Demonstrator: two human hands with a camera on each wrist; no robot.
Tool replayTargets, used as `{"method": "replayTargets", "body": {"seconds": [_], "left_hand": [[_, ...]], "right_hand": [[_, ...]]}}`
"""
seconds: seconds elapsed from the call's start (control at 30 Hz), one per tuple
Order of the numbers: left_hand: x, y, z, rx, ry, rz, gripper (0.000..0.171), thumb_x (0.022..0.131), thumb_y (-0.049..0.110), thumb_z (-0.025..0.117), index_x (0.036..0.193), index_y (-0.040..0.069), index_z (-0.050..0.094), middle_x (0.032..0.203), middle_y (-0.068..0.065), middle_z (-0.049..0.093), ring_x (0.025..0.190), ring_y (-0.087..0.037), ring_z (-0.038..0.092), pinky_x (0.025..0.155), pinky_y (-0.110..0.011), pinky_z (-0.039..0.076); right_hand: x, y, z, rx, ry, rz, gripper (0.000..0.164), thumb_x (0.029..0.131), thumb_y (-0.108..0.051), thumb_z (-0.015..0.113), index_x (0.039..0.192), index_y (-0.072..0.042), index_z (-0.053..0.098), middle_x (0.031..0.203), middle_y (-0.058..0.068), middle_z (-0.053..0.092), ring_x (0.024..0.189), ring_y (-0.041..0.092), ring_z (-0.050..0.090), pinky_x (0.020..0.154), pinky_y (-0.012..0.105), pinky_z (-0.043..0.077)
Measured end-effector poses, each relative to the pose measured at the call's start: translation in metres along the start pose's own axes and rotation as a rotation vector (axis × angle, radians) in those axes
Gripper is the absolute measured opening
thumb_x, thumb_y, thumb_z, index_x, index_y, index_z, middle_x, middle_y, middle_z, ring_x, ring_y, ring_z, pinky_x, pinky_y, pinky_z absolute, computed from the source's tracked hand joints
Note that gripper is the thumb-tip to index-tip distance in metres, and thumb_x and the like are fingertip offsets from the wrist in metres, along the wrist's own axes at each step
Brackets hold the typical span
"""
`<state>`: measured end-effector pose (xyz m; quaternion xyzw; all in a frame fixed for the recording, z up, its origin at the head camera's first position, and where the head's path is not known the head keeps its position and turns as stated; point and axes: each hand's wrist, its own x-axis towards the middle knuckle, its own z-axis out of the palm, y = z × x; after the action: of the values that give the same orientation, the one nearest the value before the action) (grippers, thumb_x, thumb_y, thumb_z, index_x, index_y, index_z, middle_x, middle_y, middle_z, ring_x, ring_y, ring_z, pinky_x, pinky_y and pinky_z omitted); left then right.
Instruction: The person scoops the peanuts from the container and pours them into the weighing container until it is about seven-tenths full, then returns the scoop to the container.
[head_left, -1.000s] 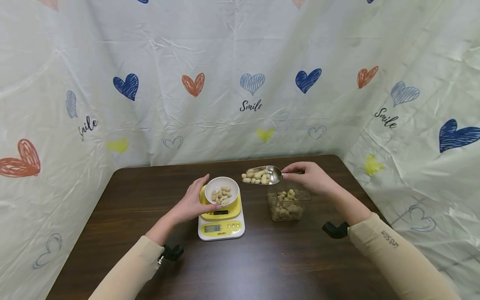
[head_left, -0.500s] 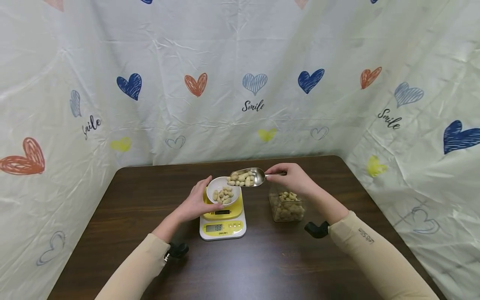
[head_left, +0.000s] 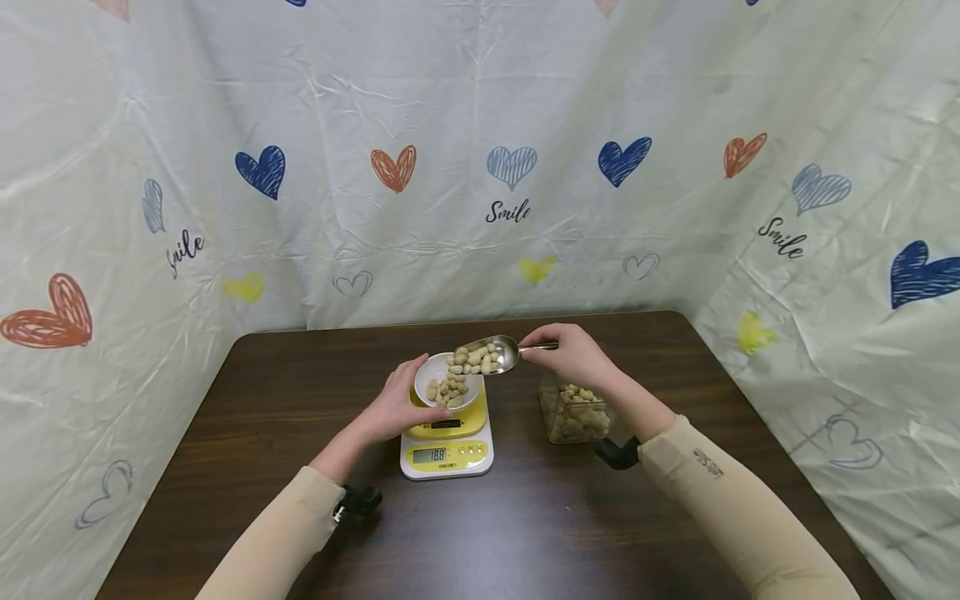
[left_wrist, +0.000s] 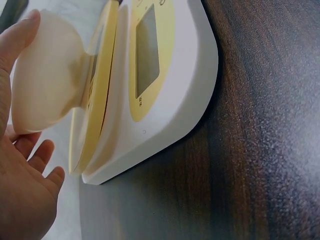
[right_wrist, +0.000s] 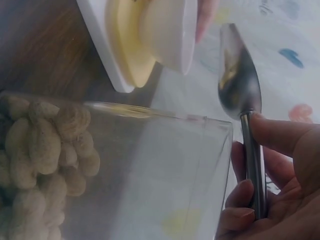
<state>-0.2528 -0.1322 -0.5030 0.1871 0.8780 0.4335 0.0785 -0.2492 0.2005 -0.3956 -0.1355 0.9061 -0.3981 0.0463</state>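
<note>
My right hand [head_left: 573, 357] grips the handle of a metal scoop [head_left: 508, 356], thumb along the handle in the right wrist view. Peanuts [head_left: 474, 359] fill the scoop's front, which hangs over the right rim of a small white bowl [head_left: 424, 377]. In that bowl lie several more peanuts [head_left: 447, 392]. The bowl stands on a yellow and white kitchen scale [head_left: 448, 467] whose display reads 18.8. My left hand [head_left: 393, 408] holds the bowl from the left, thumb and fingers spread round its sides; the left wrist view shows the bowl [left_wrist: 47, 75] between them.
A clear plastic box [head_left: 553, 421] with peanuts [right_wrist: 42, 145] stands right of the scale, beneath my right forearm. The dark wooden table [head_left: 510, 533] ends at a white curtain [head_left: 450, 100] printed with hearts.
My right hand has moved left, carrying the loaded scoop from above the plastic box to over the bowl's rim. My left hand keeps its place at the bowl; the display still reads 18.8.
</note>
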Motion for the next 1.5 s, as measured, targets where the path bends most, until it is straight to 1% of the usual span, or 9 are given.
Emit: {"method": "replayTargets", "body": {"seconds": [0.13, 0.23, 0.43, 0.6, 0.77, 1.0, 1.23, 1.4, 1.5], "left_hand": [[0.0, -0.001, 0.0, -0.006, 0.001, -0.004, 0.117, 0.075, 0.054, 0.087, 0.164, 0.012, 0.022, 0.16, -0.013, 0.028, 0.145, -0.03, 0.025, 0.113, -0.057, 0.031], [0.001, -0.002, 0.001, -0.006, 0.002, -0.007, 0.117, 0.075, 0.056, 0.087, 0.164, 0.014, 0.023, 0.16, -0.013, 0.028, 0.144, -0.03, 0.026, 0.113, -0.056, 0.031], [0.001, -0.002, 0.001, -0.002, 0.008, -0.01, 0.117, 0.074, 0.058, 0.087, 0.163, 0.016, 0.024, 0.159, -0.012, 0.029, 0.144, -0.028, 0.027, 0.113, -0.055, 0.032], [0.001, -0.002, 0.002, -0.009, 0.009, -0.009, 0.118, 0.074, 0.055, 0.088, 0.163, 0.012, 0.024, 0.158, -0.012, 0.03, 0.143, -0.029, 0.028, 0.112, -0.055, 0.033], [0.0, -0.001, 0.002, -0.01, 0.011, -0.01, 0.117, 0.074, 0.054, 0.089, 0.163, 0.014, 0.024, 0.158, -0.013, 0.031, 0.143, -0.03, 0.028, 0.112, -0.055, 0.033], [0.001, -0.003, 0.002, -0.016, 0.013, -0.011, 0.116, 0.074, 0.052, 0.089, 0.163, 0.017, 0.024, 0.158, -0.013, 0.031, 0.143, -0.029, 0.027, 0.113, -0.055, 0.031], [0.001, -0.002, 0.002, -0.02, 0.008, -0.014, 0.117, 0.075, 0.052, 0.089, 0.163, 0.012, 0.023, 0.159, -0.014, 0.029, 0.145, -0.031, 0.025, 0.113, -0.057, 0.03], [0.001, -0.001, 0.001, -0.012, 0.0, -0.022, 0.118, 0.075, 0.053, 0.088, 0.164, 0.014, 0.02, 0.16, -0.013, 0.027, 0.146, -0.03, 0.024, 0.114, -0.057, 0.029], [0.0, -0.001, 0.001, -0.009, -0.004, -0.021, 0.122, 0.075, 0.054, 0.088, 0.165, 0.016, 0.016, 0.163, -0.012, 0.022, 0.149, -0.031, 0.02, 0.115, -0.059, 0.026]], "right_hand": [[0.003, -0.003, 0.002, -0.087, 0.02, -0.004, 0.019, 0.098, -0.033, 0.071, 0.113, -0.022, 0.077, 0.12, 0.0, 0.067, 0.115, 0.025, 0.06, 0.091, 0.048, 0.049], [0.006, -0.007, 0.004, -0.164, 0.041, -0.031, 0.018, 0.098, -0.031, 0.072, 0.112, -0.022, 0.078, 0.116, -0.002, 0.069, 0.113, 0.025, 0.061, 0.089, 0.046, 0.05], [0.006, -0.017, 0.004, -0.308, 0.086, -0.086, 0.019, 0.097, -0.027, 0.073, 0.112, -0.019, 0.08, 0.112, 0.001, 0.069, 0.109, 0.028, 0.059, 0.086, 0.046, 0.048], [0.005, -0.022, 0.0, -0.362, 0.101, -0.095, 0.019, 0.097, -0.028, 0.073, 0.113, -0.019, 0.08, 0.112, 0.004, 0.069, 0.11, 0.028, 0.057, 0.087, 0.046, 0.047], [0.005, -0.022, -0.004, -0.368, 0.119, -0.106, 0.018, 0.096, -0.028, 0.074, 0.112, -0.02, 0.08, 0.108, 0.001, 0.07, 0.109, 0.027, 0.058, 0.087, 0.046, 0.048], [0.005, -0.019, -0.007, -0.359, 0.123, -0.112, 0.019, 0.096, -0.029, 0.074, 0.112, -0.02, 0.08, 0.108, 0.001, 0.069, 0.109, 0.027, 0.058, 0.088, 0.046, 0.048], [0.001, -0.015, -0.013, -0.319, 0.116, -0.106, 0.02, 0.097, -0.029, 0.074, 0.114, -0.021, 0.08, 0.108, -0.001, 0.069, 0.107, 0.026, 0.059, 0.087, 0.046, 0.049], [-0.006, -0.01, -0.026, -0.275, 0.118, -0.087, 0.021, 0.098, -0.03, 0.072, 0.115, -0.021, 0.079, 0.115, 0.001, 0.069, 0.113, 0.027, 0.059, 0.092, 0.049, 0.049], [-0.013, -0.006, -0.038, -0.249, 0.124, -0.064, 0.022, 0.098, -0.032, 0.072, 0.116, -0.022, 0.078, 0.123, 0.002, 0.068, 0.12, 0.028, 0.057, 0.096, 0.051, 0.047]]}}
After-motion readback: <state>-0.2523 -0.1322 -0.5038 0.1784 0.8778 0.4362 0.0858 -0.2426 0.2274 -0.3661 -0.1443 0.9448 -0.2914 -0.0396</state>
